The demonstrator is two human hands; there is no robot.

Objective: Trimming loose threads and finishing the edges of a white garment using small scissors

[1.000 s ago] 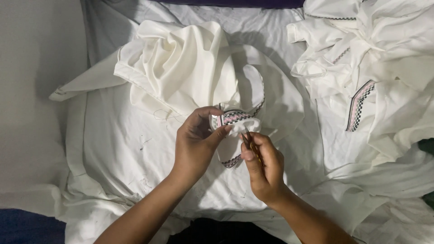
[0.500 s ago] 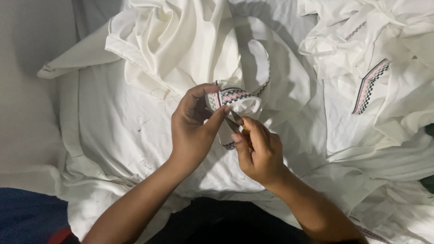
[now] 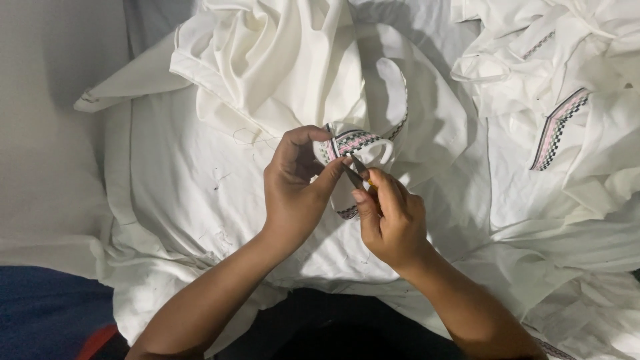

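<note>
The left hand (image 3: 293, 193) pinches a white garment's patterned trim (image 3: 353, 141); the right hand (image 3: 393, 223), at four o'clock from it, holds small snips (image 3: 357, 172) against the trim.

Two hands (image 3: 293, 193) (image 3: 393, 223), two white trimmed garments (image 3: 267, 73) (image 3: 567, 100), one small cutting tool (image 3: 357, 170)

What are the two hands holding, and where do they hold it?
The left hand pinches the patterned trim of the white garment. The right hand grips a small metal cutter by its handle.
</note>
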